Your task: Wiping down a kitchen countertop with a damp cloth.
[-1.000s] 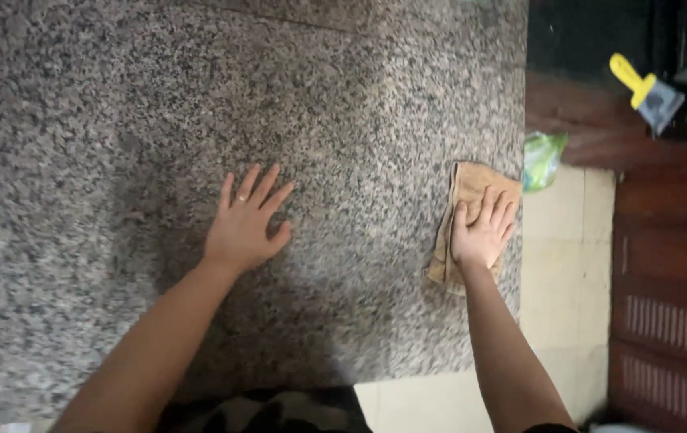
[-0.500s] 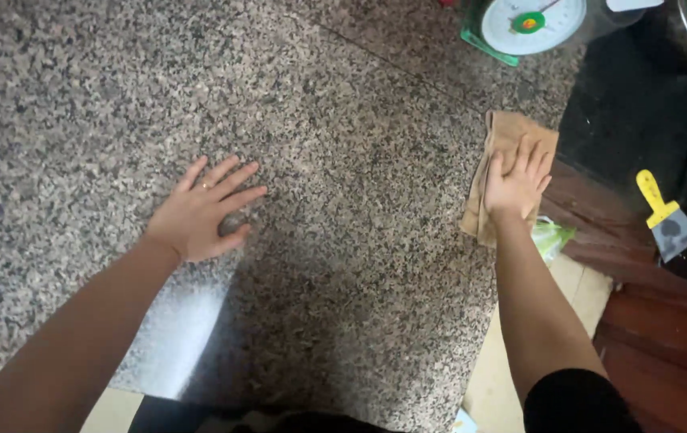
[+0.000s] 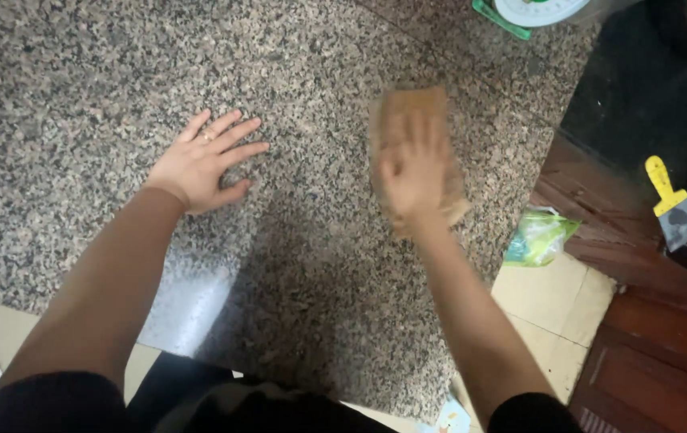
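My left hand (image 3: 203, 160) rests flat on the speckled granite slab (image 3: 79, 88), fingers spread, a ring on one finger. My right hand (image 3: 412, 168) presses flat on a tan cloth (image 3: 408, 100) on the slab, right of the left hand. Both the right hand and the cloth are motion-blurred. The cloth shows above and below the palm.
A green-edged white scale (image 3: 532, 12) sits at the slab's far edge. Off the slab's right side lie a green plastic bag (image 3: 540, 236) on pale floor tiles and a yellow-handled scraper (image 3: 672, 200) on a dark surface. Reddish wood (image 3: 648, 361) fills the lower right.
My right hand has slid the cloth leftward from the slab's right edge toward its middle. The left hand has stayed planted on the slab while the view shifted.
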